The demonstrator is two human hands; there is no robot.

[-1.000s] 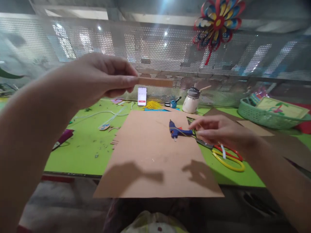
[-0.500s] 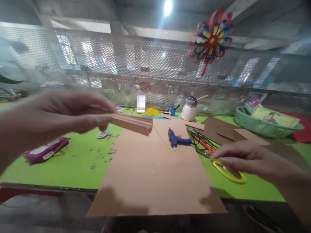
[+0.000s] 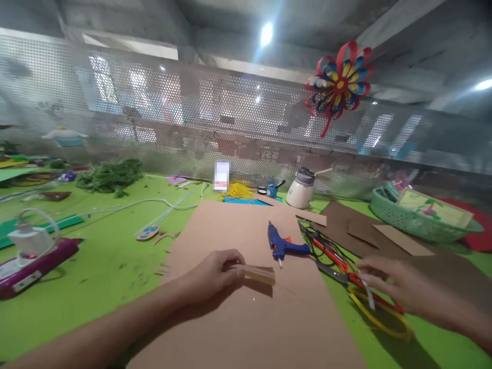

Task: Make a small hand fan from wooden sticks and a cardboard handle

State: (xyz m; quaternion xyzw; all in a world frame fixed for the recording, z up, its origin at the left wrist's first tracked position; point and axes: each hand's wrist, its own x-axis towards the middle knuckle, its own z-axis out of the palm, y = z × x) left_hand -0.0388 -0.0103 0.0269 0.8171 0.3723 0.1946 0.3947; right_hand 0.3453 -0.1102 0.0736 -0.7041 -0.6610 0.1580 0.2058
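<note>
Cardboard strips: a small stack of narrow tan cardboard strips [image 3: 262, 274] was just above the middle of the tan cardboard sheet [image 3: 234, 328], its shadow falling close beside it.
Strips' handling: they looked light and dry, fairly stiff along their length yet easy to crease; the layers seemed apt to fan or slip if the hold loosened.
Strips' best hold: a gentle pinch across all the layers, near one end, seemed right; a hard squeeze could have dented the edges.
Left hand: the left hand [image 3: 213, 277] pinched the strips at their left end between thumb and fingers, leaving the right end free.
Right hand: the right hand [image 3: 388, 279] was at the red-and-yellow-handled scissors [image 3: 354, 281], fingers bent over the red handle; with the blur, I could not tell whether they gripped it or only hovered.
Glue gun: a blue glue gun [image 3: 283, 246] lay on the sheet near its right edge, its nozzle pointing away from the person.
Orange-handled tool: this [image 3: 329, 252] lay between glue gun and scissors, among dark cords.
Green tabletop: the green tabletop [image 3: 103, 287] bore a purple power strip [image 3: 40, 272] far to the left and a green basket [image 3: 407, 221] far to the right.
</note>
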